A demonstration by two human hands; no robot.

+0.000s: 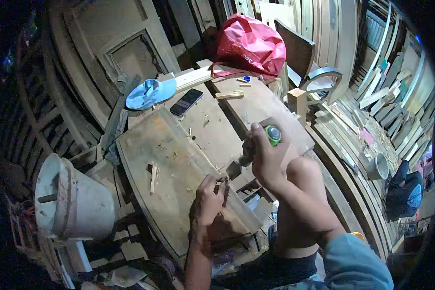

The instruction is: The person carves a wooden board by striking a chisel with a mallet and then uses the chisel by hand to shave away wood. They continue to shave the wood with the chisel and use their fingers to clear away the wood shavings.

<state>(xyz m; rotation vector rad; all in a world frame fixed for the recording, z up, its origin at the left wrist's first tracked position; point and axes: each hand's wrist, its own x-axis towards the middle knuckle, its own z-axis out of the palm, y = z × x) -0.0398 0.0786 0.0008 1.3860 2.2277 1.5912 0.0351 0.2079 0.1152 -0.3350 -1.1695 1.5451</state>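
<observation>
My right hand (266,157) is raised above the work surface, its fingers wrapped round a green tool with a round grey end (273,135). Its kind does not show, as my fingers cover most of it. Lower and to the left, my left hand (211,197) rests on the edge of a worn wooden board (145,140), fingers pinched together. A small dark piece seems to be between the fingertips, too small to name. Wood chips lie about the board, and a split wood sliver (153,178) sits left of my left hand.
A phone (186,102), a light blue cap (151,94) and a red plastic bag (251,46) lie toward the back. A white bucket (89,203) stands at the left. My bare knee (304,174) is close to my right forearm. Planks (343,150) line the right side.
</observation>
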